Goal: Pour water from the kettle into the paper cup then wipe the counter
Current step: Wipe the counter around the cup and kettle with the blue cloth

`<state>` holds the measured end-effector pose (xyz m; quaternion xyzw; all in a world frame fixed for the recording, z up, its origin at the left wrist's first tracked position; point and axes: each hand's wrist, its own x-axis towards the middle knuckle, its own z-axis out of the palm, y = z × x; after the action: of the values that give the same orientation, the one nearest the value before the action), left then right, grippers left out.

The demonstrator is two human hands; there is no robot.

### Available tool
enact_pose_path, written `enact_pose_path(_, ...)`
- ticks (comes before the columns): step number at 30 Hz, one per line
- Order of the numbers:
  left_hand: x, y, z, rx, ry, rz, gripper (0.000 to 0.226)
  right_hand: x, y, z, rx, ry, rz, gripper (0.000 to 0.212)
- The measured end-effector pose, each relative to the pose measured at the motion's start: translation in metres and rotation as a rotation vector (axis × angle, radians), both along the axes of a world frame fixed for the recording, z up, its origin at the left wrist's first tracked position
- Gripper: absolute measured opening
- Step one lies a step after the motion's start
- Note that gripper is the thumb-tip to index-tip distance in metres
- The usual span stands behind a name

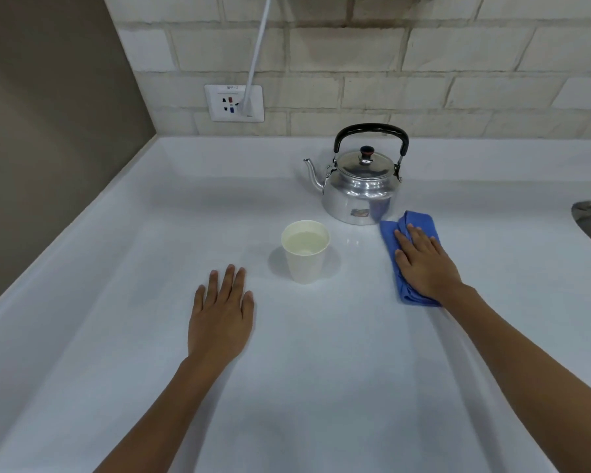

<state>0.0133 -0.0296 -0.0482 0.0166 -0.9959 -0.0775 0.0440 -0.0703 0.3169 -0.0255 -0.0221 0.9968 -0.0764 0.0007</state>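
Head view of the white counter (321, 370), pouring apparently done and wiping in hand. We see the paper cup (305, 256) upright near the middle of the counter, filled with clear water close to its rim; we judge it light, thin-walled and easily crushed or tipped, so it is best left alone or taken low around its wall with a gentle grasp. Behind it and to the right, toward the back edge, stands the metal kettle (360, 192), lid on, spout pointing left, its black arched handle upright; we judge the handle the place to hold, the polished body being slippery and the whole heavy if water remains. A small label on the kettle's front is too blurred to read. The blue cloth (410, 223), folded, lies just right of the kettle's base; soft and limp, it will bunch unless pressed flat. Our right hand (423, 264) lies on it, fingers extended and flat, pressing rather than gripping. Our left hand (222, 312) rests palm-down on the bare counter left of the cup, fingers spread, holding nothing. The wall socket (234, 103) bears small print, seemingly "OPP-2", hardly legible.
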Motion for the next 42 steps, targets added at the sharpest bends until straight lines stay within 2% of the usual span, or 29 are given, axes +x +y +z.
enact_pose_path(6, 0.0, 0.001, 0.0, 0.004, -0.003, -0.002, 0.053, 0.033, -0.041, -0.001, 0.018, 0.038, -0.039, 0.052)
enact_pose_path(10, 0.0, 0.001, 0.0, -0.014, -0.001, -0.005, 0.053, 0.09, -0.09, 0.0, -0.002, 0.022, 0.046, 0.053)
enact_pose_path(15, 0.001, 0.0, 0.001, -0.009, -0.002, -0.015, 0.053, 0.158, -0.13, 0.006, 0.005, 0.102, 0.154, 0.054)
enact_pose_path(20, 0.001, -0.005, 0.0, 0.005, 0.006, -0.012, 0.053, 0.144, -0.096, 0.001, -0.049, 0.044, 0.232, 0.056)
enact_pose_path(23, 0.0, -0.004, 0.0, 0.017, 0.001, -0.015, 0.053, 0.115, -0.057, 0.0, -0.07, 0.11, 0.075, 0.061)
enact_pose_path(27, 0.0, -0.004, 0.0, 0.019, 0.001, -0.011, 0.053, 0.088, -0.033, -0.002, -0.013, 0.056, -0.081, 0.052)
enact_pose_path(31, 0.0, 0.001, 0.001, 0.018, -0.012, 0.0, 0.053, 0.1, -0.058, -0.006, -0.015, 0.096, -0.114, 0.054)
enact_pose_path(37, 0.0, 0.002, 0.002, 0.024, -0.017, -0.001, 0.053, 0.148, -0.135, -0.007, -0.032, 0.073, 0.021, 0.06)
enact_pose_path(42, 0.0, 0.001, 0.003, 0.021, -0.033, -0.005, 0.053, 0.156, -0.171, -0.004, -0.03, 0.036, 0.06, 0.06)
